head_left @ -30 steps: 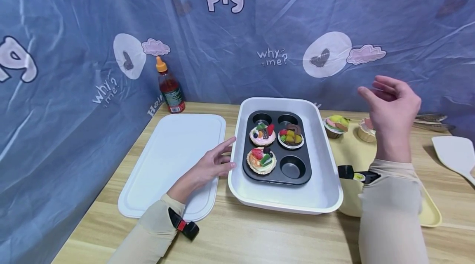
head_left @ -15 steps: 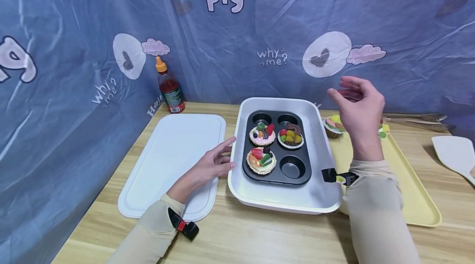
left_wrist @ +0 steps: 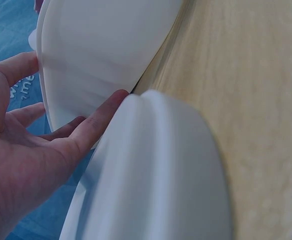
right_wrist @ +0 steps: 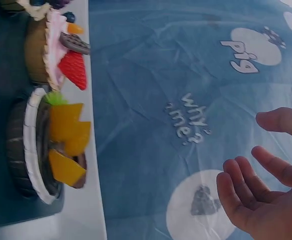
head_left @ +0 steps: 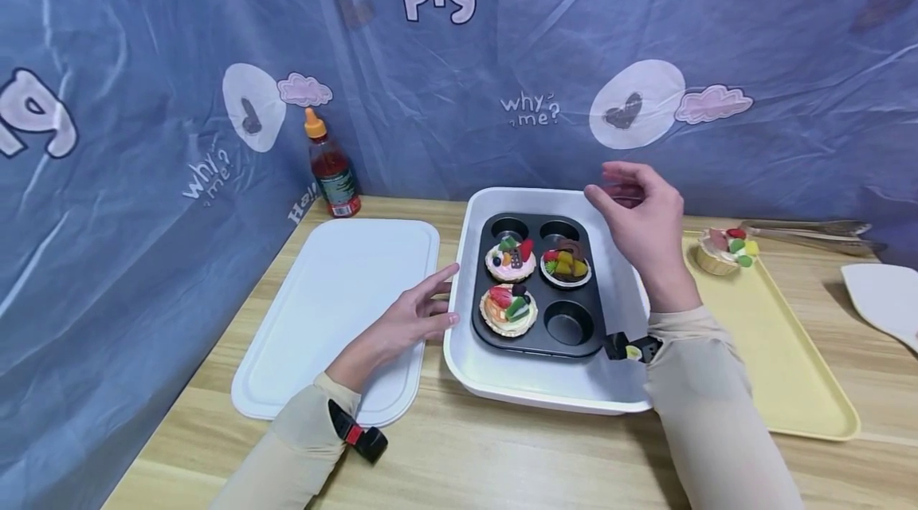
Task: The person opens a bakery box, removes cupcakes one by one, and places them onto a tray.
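A white tub (head_left: 466,370) holds a dark muffin tin (head_left: 534,347). In the tin's cups sit a pink-cream fruit tart (head_left: 511,259), a chocolate tart with yellow fruit (head_left: 566,265) and a cream tart with strawberry (head_left: 508,309). My left hand (head_left: 398,327) touches the tub's left wall with fairly straight fingers; the left wrist view shows those fingers (left_wrist: 98,115) along it. Above the tub's right rear side hangs my right hand (head_left: 645,231), nothing in it. In the right wrist view its fingers (right_wrist: 243,182) are loosely bent, the thumb apart.
A white lid (head_left: 337,295) lies left of the tub; a sauce bottle (head_left: 334,174) stands behind it. To the right, a yellow tray (head_left: 782,366) carries a cupcake (head_left: 719,253). Tongs (head_left: 810,231) and a white spatula (head_left: 885,299) lie farther right.
My right hand has moved left, from above the yellow tray to over the tub's right side. It now hides one cupcake and uncovers another. The left hand has stayed at the tub.
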`<state>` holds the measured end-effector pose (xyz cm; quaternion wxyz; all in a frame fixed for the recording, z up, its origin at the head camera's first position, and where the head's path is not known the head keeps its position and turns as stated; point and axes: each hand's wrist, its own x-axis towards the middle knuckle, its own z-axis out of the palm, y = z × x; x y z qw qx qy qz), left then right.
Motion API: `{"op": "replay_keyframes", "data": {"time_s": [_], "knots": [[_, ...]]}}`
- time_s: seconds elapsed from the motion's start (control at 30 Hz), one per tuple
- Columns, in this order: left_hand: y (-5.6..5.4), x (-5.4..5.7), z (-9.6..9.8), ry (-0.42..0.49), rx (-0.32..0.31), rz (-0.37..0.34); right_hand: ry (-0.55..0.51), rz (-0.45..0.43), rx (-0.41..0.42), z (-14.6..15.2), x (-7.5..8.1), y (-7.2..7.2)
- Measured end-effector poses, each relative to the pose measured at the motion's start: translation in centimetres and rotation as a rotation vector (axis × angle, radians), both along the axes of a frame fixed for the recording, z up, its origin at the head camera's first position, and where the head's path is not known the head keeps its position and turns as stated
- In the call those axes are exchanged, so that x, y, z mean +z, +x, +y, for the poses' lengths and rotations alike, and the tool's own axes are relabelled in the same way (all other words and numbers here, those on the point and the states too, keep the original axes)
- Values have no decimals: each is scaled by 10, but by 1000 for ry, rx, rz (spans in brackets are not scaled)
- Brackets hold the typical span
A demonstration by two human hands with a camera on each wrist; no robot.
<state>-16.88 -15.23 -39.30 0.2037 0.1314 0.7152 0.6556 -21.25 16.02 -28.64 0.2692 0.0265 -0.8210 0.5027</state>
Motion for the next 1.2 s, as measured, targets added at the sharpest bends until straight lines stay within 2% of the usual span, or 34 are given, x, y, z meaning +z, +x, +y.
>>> {"op": "replay_keyframes", "data": {"time_s": [0.2,0.47,0.63,0.87,1.07,1.2], "knots": [[0,1,2,10,-13,5,22,-30,65,-6,-6,-1],[2,1,5,9,-16,3,103,-167,130,-13,-17,-3],[2,0,6,13,-23,24,108,-187,165,-14,-28,-5],[2,2,4,-5,-6,23,177,-213,241,-23,-43,-12],[2,3,2,-14,-3,17,192,-271,324,-35,-53,-18],[1,3,1,-20,0,13,222,-255,380,-41,-61,-21]]}}
